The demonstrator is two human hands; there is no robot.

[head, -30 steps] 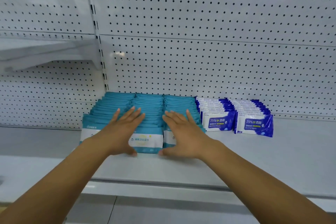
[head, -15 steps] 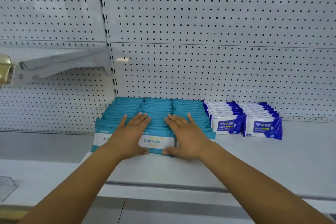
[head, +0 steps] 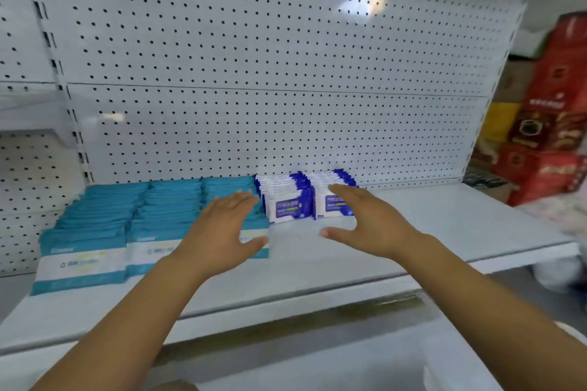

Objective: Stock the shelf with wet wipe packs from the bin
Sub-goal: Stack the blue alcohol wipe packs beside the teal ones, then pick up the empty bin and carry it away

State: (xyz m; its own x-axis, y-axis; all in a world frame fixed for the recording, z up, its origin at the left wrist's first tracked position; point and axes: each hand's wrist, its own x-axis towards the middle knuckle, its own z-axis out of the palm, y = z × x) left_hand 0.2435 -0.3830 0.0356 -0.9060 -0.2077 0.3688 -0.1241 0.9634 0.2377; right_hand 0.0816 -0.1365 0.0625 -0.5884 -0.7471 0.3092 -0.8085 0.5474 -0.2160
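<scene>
**Two empty hands level the rows**

Head view: the left hand point(head: 222, 232) hangs flat over the rightmost row of teal packs point(head: 104, 225). The right hand point(head: 371, 222) is at the front of the blue-and-white packs point(head: 289, 200). The fingers point(head: 235, 203) of both are spread straight and hold nothing; blur hides any contact. The step looks like squaring rows, so flat palms should press the fronts level gently, since the blue-and-white packs stand upright.

The teal packs run from the shelf point(head: 444, 225) back edge to near its front edge on the left. The blue-and-white packs sit just beside them at the back. A pegboard point(head: 254, 73) backs the shelf, and red cartons point(head: 552, 124) are stacked past its right edge. No bin shows.
</scene>
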